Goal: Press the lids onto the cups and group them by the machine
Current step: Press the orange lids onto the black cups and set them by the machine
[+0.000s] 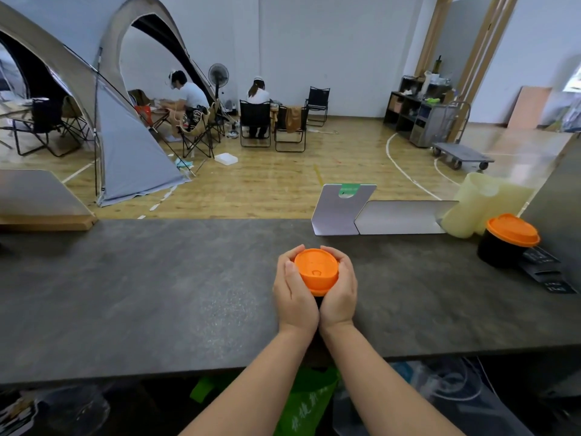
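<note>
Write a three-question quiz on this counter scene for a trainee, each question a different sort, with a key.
1. True or false: both hands wrap round the cup under the orange lid.
2. The other lidded cup stands at the counter's: A) far right B) far left C) near edge.
3. Fill in: its lid is ____ in colour.

Key: 1 true, left hand and right hand; 2 A; 3 orange.

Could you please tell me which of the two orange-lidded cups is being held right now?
The cup at the counter's middle: left hand and right hand wrap it. The other cup stands untouched at far right.
</note>
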### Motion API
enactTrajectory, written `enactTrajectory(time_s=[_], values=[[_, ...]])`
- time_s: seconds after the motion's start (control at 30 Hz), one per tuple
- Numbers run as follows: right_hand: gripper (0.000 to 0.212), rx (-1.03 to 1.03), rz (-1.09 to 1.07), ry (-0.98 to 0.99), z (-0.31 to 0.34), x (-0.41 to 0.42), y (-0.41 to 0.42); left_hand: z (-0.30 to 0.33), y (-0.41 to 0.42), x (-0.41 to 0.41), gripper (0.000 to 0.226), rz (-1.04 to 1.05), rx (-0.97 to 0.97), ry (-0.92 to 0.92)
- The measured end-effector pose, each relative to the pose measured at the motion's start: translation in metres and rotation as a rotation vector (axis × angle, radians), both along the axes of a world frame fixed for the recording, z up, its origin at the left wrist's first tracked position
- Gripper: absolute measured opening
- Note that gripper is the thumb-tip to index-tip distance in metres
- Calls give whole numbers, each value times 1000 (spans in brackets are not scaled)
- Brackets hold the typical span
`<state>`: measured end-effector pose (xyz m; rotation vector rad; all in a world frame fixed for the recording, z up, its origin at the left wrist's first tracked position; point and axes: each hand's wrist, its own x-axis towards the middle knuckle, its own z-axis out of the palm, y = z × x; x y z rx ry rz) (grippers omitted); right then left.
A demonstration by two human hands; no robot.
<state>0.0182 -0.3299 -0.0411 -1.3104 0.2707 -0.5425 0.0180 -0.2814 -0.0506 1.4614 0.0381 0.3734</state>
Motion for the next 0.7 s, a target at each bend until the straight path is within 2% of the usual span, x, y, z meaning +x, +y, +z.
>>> enactTrajectory(time_s=[0.13,0.3,0.47,0.57,0.7], values=[[43,-30,-6,15,-1,1,-2,-1,3,2,35,-22,40,-10],[36,-24,-56,64,5,0,5,0,9,1,46,-71,122,-19],[27,-46,-55,94,11,-7,5,-1,29,-1,38,-234,147,-17],[25,-13,-146,137,11,-10,2,-2,46,-3,32,-338,134,-2],[25,44,-186,156,15,-14,9,-7,65,-9,54,-400,103,8]])
